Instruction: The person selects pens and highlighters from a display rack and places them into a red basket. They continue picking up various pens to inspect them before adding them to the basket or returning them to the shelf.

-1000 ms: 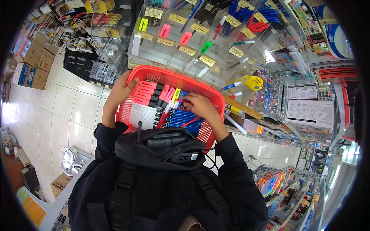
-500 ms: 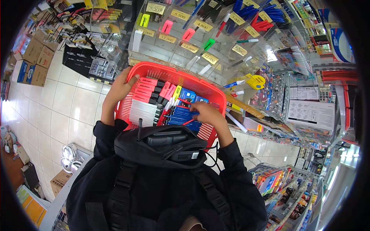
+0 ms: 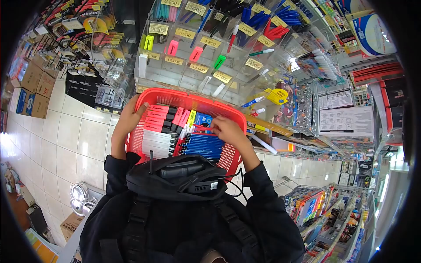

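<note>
A red plastic basket (image 3: 193,95) is in front of my body. My left hand (image 3: 130,118) is wrapped around its left rim. Inside the basket, my right hand (image 3: 229,131) has its fingers pinched at the end of a red pen (image 3: 201,128), above a bundle of blue pens (image 3: 202,147). To the left lie stacked pink highlighters (image 3: 156,118), a yellow highlighter (image 3: 191,117) and a row of white markers (image 3: 156,143) with black ends. A blue package (image 3: 202,119) rests against the far side. My right fingertips are partly hidden.
Beyond the basket stands a clear compartment display (image 3: 175,74) with pens, markers and price tags. Hanging battery packs (image 3: 94,22) are at the upper left. Cardboard boxes (image 3: 33,90) stand on the tiled floor (image 3: 57,144). A magazine rack (image 3: 311,206) is at the lower right.
The view has shifted, so the display appears lower and further left. My right hand has moved toward the far side of the blue pens. The red pen lying across their near part no longer shows there.
</note>
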Demonstrator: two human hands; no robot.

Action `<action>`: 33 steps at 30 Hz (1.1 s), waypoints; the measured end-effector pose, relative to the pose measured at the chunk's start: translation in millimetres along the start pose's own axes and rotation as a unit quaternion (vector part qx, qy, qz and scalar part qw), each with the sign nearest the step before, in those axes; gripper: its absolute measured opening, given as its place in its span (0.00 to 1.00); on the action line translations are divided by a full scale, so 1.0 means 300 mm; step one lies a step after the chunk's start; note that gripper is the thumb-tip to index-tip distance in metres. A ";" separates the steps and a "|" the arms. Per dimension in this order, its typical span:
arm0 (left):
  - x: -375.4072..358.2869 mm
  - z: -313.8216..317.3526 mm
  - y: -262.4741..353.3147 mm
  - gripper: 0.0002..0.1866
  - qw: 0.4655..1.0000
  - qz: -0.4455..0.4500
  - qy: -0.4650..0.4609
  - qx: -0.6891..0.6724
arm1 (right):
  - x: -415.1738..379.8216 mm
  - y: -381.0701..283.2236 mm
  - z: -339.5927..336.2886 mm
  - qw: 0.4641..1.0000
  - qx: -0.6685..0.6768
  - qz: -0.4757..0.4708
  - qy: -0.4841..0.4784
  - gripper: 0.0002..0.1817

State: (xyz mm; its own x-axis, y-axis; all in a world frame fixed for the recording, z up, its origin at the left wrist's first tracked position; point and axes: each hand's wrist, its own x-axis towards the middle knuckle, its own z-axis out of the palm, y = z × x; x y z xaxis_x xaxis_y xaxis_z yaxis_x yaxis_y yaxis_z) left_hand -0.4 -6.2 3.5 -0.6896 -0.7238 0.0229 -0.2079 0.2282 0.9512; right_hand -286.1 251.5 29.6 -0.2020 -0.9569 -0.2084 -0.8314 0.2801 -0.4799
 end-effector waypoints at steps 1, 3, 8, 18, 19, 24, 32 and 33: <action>-0.001 -0.002 0.006 0.16 1.000 0.000 -0.002 -0.006 | 0.007 0.019 0.004 1.000 -0.028 0.004 0.010 0.07; -0.001 0.004 -0.010 0.16 1.000 0.012 0.010 0.006 | 0.026 0.050 0.011 0.996 -0.083 0.011 0.031 0.09; 0.000 -0.002 -0.018 0.16 0.999 0.014 0.011 0.031 | 0.055 -0.016 -0.126 0.998 0.055 -0.025 -0.001 0.10; -0.009 -0.002 0.029 0.19 1.000 -0.012 0.005 0.016 | 0.219 -0.083 -0.718 0.832 0.155 -0.026 0.533 0.15; -0.008 -0.004 0.027 0.19 1.000 -0.007 0.003 0.017 | 0.240 -0.068 -0.747 0.832 0.149 -0.016 0.534 0.16; -0.002 -0.003 0.010 0.16 1.000 0.010 -0.005 -0.002 | 0.345 0.001 -0.806 0.851 0.089 0.016 0.517 0.18; -0.003 -0.002 -0.005 0.15 1.000 0.011 0.002 -0.005 | 0.340 -0.005 -0.838 0.784 0.207 -0.069 0.582 0.14; -0.004 -0.001 -0.005 0.15 1.000 0.015 0.004 0.001 | 0.309 -0.032 -0.847 0.766 0.227 -0.074 0.596 0.13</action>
State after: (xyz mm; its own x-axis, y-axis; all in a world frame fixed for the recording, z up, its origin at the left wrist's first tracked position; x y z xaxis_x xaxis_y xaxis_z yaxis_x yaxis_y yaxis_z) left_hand 1.0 -5.7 2.1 -0.6905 -0.7214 0.0534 -0.1888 0.2509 0.9494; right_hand -428.2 140.8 231.5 -0.6776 -0.2945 0.6739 -0.6794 -0.1000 -0.7269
